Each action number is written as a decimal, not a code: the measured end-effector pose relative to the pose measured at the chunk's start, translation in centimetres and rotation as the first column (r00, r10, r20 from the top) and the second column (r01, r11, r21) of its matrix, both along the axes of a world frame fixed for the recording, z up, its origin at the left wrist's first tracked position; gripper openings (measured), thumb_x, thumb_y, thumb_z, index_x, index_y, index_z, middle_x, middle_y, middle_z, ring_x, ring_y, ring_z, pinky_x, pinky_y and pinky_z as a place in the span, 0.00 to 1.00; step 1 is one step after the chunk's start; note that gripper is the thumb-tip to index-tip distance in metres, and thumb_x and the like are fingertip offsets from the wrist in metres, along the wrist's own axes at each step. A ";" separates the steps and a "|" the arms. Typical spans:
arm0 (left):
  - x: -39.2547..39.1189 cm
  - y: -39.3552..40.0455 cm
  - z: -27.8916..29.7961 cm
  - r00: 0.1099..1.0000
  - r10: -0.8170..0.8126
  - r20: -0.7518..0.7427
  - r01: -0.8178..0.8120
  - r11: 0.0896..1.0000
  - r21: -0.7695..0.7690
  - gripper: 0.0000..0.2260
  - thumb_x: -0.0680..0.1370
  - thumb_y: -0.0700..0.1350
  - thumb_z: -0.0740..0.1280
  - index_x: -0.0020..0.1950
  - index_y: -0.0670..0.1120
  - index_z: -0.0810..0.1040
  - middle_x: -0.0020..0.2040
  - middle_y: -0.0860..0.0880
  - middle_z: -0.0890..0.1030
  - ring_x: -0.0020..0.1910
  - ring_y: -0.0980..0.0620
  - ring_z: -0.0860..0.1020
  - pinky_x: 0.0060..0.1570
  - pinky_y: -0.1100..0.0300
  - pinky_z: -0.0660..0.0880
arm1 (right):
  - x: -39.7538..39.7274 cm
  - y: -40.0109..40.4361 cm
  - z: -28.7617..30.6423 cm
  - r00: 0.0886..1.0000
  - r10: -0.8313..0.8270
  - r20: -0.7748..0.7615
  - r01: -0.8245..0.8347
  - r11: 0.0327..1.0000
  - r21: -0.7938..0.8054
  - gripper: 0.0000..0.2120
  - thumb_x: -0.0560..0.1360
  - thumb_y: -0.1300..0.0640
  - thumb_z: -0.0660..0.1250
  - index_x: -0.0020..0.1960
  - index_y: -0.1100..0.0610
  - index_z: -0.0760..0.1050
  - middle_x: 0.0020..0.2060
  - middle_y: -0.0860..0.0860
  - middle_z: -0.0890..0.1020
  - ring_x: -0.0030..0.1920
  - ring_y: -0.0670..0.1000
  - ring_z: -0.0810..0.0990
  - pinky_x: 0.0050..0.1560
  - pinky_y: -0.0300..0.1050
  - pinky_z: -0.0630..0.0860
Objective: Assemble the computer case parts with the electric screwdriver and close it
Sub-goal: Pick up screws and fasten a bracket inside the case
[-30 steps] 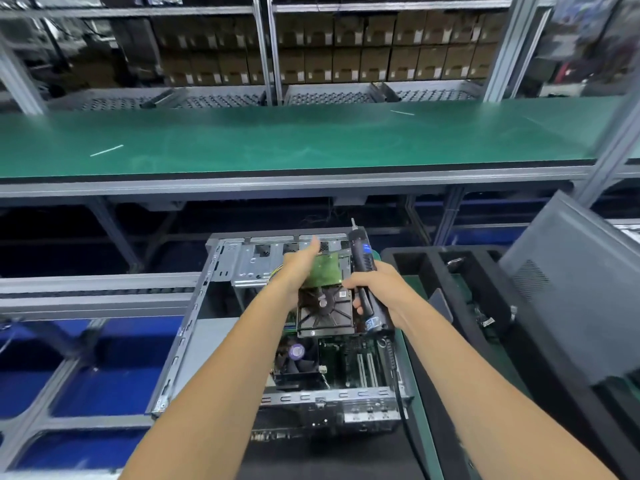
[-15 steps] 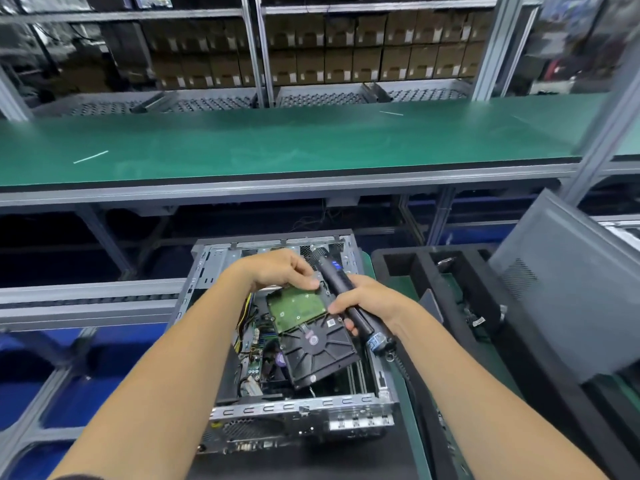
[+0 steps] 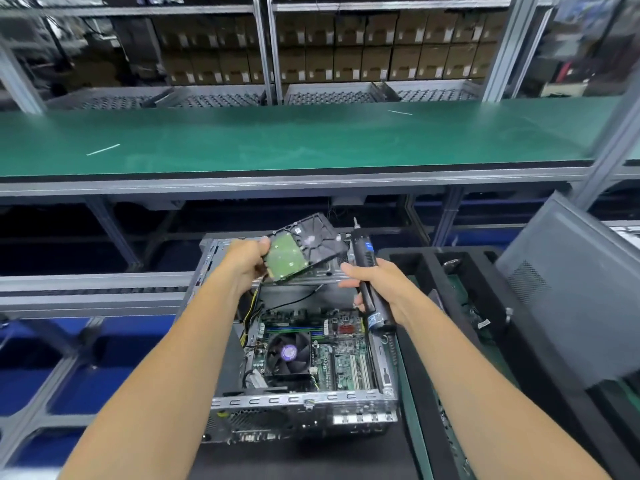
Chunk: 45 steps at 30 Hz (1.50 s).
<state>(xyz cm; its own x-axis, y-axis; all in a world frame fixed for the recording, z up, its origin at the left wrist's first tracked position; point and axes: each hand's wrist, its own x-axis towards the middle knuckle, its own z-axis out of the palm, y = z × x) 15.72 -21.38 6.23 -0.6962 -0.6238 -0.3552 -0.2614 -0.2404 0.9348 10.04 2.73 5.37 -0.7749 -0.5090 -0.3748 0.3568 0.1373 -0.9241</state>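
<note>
Grey side panel [image 3: 568,289] leaning right of open case [image 3: 301,400], left hand [image 3: 244,263] gripping hard drive [image 3: 304,249], right hand [image 3: 381,289] gripping screwdriver [image 3: 367,271]

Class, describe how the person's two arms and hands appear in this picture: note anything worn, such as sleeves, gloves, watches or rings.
Both forearms are bare right down to the frame's bottom edge; no sleeve shows. The left hand and right hand wear no gloves. No watch, wristband or ring is visible on either.

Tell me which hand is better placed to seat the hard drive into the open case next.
The left hand. It already grips the hard drive, held tilted above the far end of the computer case. The right hand is wrapped around the electric screwdriver, tip pointing up, so it is occupied.
</note>
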 end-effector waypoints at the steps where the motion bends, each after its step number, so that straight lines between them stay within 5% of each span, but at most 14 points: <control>1: -0.1 0.4 0.0 1.000 0.011 -0.016 -0.011 0.999 0.049 0.08 0.80 0.39 0.62 0.40 0.42 0.70 0.33 0.46 0.72 0.19 0.56 0.70 0.21 0.67 0.68 | 0.2 -0.5 -0.2 1.000 -0.018 -0.001 0.018 1.000 -0.008 0.14 0.73 0.56 0.76 0.52 0.56 0.73 0.45 0.59 0.87 0.24 0.52 0.76 0.28 0.43 0.76; 6: 0.6 1.9 -1.0 0.995 -0.096 0.006 0.094 0.989 0.117 0.02 0.79 0.36 0.62 0.50 0.38 0.72 0.45 0.42 0.75 0.34 0.50 0.72 0.31 0.60 0.70 | 0.9 -1.9 -0.6 0.992 -0.128 -0.004 0.128 0.990 -0.062 0.12 0.74 0.60 0.74 0.53 0.61 0.74 0.47 0.60 0.86 0.23 0.52 0.76 0.25 0.42 0.75; 8: 1.1 2.5 -1.5 0.984 -0.178 0.016 0.176 0.979 0.102 0.07 0.79 0.35 0.62 0.56 0.37 0.71 0.49 0.42 0.76 0.36 0.51 0.73 0.33 0.59 0.71 | 0.9 -2.1 -0.6 0.988 -0.156 -0.011 0.156 0.986 -0.055 0.12 0.73 0.62 0.75 0.51 0.62 0.74 0.43 0.59 0.85 0.23 0.52 0.77 0.24 0.42 0.75; 13: 2.6 3.1 -1.7 0.915 -0.402 0.010 0.396 0.904 0.160 0.04 0.77 0.34 0.63 0.43 0.41 0.75 0.39 0.46 0.81 0.37 0.50 0.80 0.37 0.58 0.76 | 0.8 -2.1 -0.6 0.976 -0.218 -0.024 0.218 0.976 0.026 0.13 0.72 0.70 0.72 0.44 0.60 0.68 0.31 0.60 0.75 0.24 0.55 0.74 0.25 0.45 0.74; 15: 2.9 3.1 -1.4 0.866 -0.500 -0.014 0.491 0.843 0.219 0.03 0.76 0.42 0.66 0.46 0.42 0.76 0.45 0.44 0.83 0.42 0.45 0.82 0.36 0.57 0.78 | 0.7 -1.9 -0.7 0.982 -0.185 -0.028 0.186 0.981 0.052 0.11 0.72 0.70 0.70 0.43 0.61 0.68 0.30 0.59 0.75 0.23 0.55 0.73 0.25 0.45 0.73; 18: 2.7 3.5 -2.0 0.843 -0.536 0.052 0.510 0.826 0.240 0.15 0.76 0.57 0.66 0.53 0.48 0.79 0.47 0.47 0.85 0.41 0.45 0.83 0.34 0.58 0.80 | 0.8 -1.7 -0.9 0.991 -0.113 -0.072 0.121 0.986 0.113 0.10 0.72 0.70 0.70 0.44 0.61 0.69 0.31 0.58 0.75 0.22 0.54 0.74 0.25 0.44 0.74; 24: 3.3 3.9 -4.4 0.798 -0.592 0.118 0.541 0.788 0.293 0.04 0.76 0.40 0.68 0.50 0.42 0.78 0.43 0.46 0.85 0.40 0.50 0.84 0.43 0.56 0.80 | 0.9 -1.4 -1.5 0.972 -0.042 -0.231 0.097 0.968 0.232 0.11 0.67 0.66 0.71 0.42 0.58 0.69 0.34 0.59 0.77 0.29 0.58 0.78 0.34 0.54 0.79; 29: 5.1 3.5 -5.1 0.703 -0.707 0.073 0.627 0.665 0.406 0.05 0.75 0.37 0.66 0.51 0.40 0.78 0.44 0.44 0.84 0.43 0.48 0.84 0.39 0.54 0.81 | 0.8 -1.3 -1.9 0.953 -0.126 -0.274 0.190 0.957 0.218 0.11 0.67 0.62 0.72 0.45 0.58 0.71 0.39 0.60 0.80 0.34 0.59 0.79 0.40 0.56 0.81; 33: 5.4 3.2 -5.7 0.635 -0.750 0.184 0.662 0.652 0.370 0.05 0.76 0.36 0.65 0.51 0.39 0.77 0.44 0.44 0.84 0.41 0.48 0.84 0.37 0.56 0.81 | 0.6 -1.2 -1.8 0.971 -0.117 -0.210 0.154 0.974 0.169 0.11 0.68 0.64 0.72 0.45 0.59 0.70 0.36 0.59 0.77 0.31 0.59 0.78 0.37 0.53 0.78; 39: 4.3 4.3 -7.3 0.744 -0.658 0.114 0.598 0.733 0.325 0.05 0.79 0.37 0.63 0.51 0.43 0.78 0.42 0.47 0.84 0.43 0.50 0.83 0.46 0.53 0.80 | 0.3 -0.6 -1.7 0.992 -0.108 -0.063 0.110 0.994 0.030 0.10 0.71 0.68 0.70 0.46 0.62 0.69 0.27 0.56 0.74 0.23 0.56 0.75 0.25 0.44 0.74; 43: 2.9 5.1 -7.5 0.777 -0.628 0.046 0.580 0.742 0.337 0.06 0.80 0.38 0.62 0.53 0.45 0.77 0.44 0.47 0.85 0.42 0.50 0.84 0.38 0.55 0.80 | 0.0 -0.4 -1.8 0.991 -0.128 -0.040 0.128 0.992 -0.005 0.09 0.71 0.68 0.69 0.46 0.61 0.70 0.27 0.56 0.74 0.23 0.55 0.74 0.25 0.44 0.73; 45: 2.4 5.4 -8.2 0.781 -0.623 0.030 0.584 0.747 0.318 0.07 0.80 0.38 0.62 0.56 0.45 0.77 0.46 0.47 0.85 0.46 0.50 0.83 0.42 0.54 0.80 | -0.1 -0.6 -1.9 0.991 -0.132 -0.033 0.132 0.991 0.001 0.09 0.71 0.68 0.69 0.45 0.61 0.69 0.26 0.56 0.73 0.23 0.55 0.74 0.25 0.44 0.73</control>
<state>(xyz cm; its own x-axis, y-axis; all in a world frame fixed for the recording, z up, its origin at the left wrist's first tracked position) 18.13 -15.98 -1.93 -0.8300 0.0499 -0.5556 -0.5506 -0.2325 0.8017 9.96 2.16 3.49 -0.8471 -0.4003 -0.3496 0.3416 0.0939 -0.9352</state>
